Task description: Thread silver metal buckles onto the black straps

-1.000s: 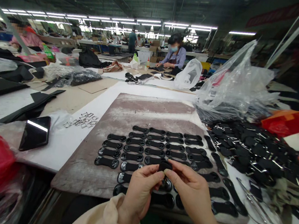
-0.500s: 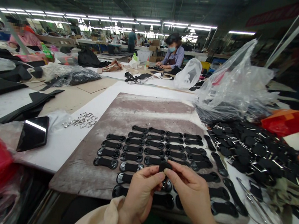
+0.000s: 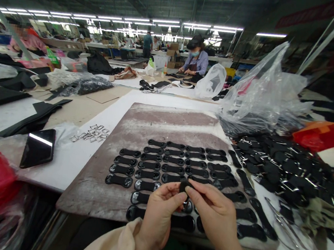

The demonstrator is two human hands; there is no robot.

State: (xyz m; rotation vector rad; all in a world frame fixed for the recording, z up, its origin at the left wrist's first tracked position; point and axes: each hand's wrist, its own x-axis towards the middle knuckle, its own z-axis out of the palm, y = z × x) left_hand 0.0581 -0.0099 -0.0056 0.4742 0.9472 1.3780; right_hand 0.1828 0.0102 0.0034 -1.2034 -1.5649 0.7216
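My left hand (image 3: 160,206) and my right hand (image 3: 215,209) meet over the near part of a brown board (image 3: 95,177). Between their fingertips both pinch a small black tab (image 3: 184,186), with a bit of shiny metal just below it. Under and around the hands, rows of black dumbbell-shaped strips (image 3: 118,180) with glossy round ends lie flat on the board. Parts of some strips are hidden by my hands.
Metal rectangular rings (image 3: 93,133) and a black phone (image 3: 38,148) lie left of the board. At right are a heap of black tabs with metal rings (image 3: 281,164), scissors (image 3: 285,228) and clear plastic (image 3: 263,92). A person (image 3: 195,59) works across the table.
My hands stay nearly in place, still pinching the black tab, which has shifted very slightly to the right. The person across the table has moved a little.
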